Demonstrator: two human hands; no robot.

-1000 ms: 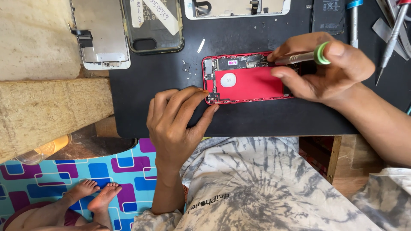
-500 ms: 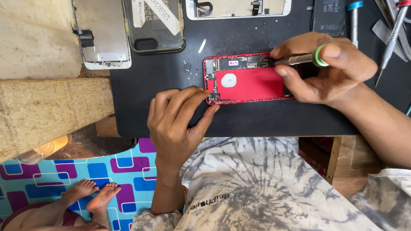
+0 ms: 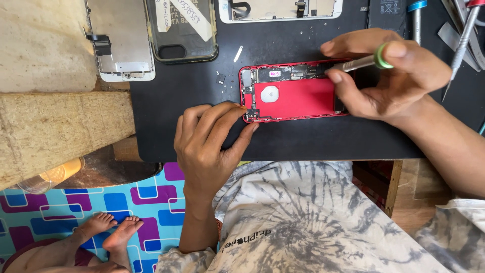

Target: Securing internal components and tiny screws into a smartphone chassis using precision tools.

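Observation:
An opened red phone body (image 3: 298, 96) lies on a black work mat (image 3: 303, 141), its circuit boards showing along the far edge. My left hand (image 3: 209, 144) rests on the mat, fingertips pressing the phone's near left corner. My right hand (image 3: 389, 76) holds a thin silver screwdriver (image 3: 361, 63) with a green ring on its end, the tip set into the phone's upper right part. My right palm hides the phone's right end.
A detached screen panel (image 3: 121, 43) and a dark phone case (image 3: 184, 30) lie at the far left; another panel (image 3: 280, 9) at the top. A battery (image 3: 386, 12), other tools (image 3: 462, 35) far right. Small loose parts (image 3: 221, 77) on the mat. Wooden bench edge (image 3: 60, 131) left.
Nearly nothing has changed; my right hand with the screwdriver has shifted very slightly on the phone. My left hand stays put.

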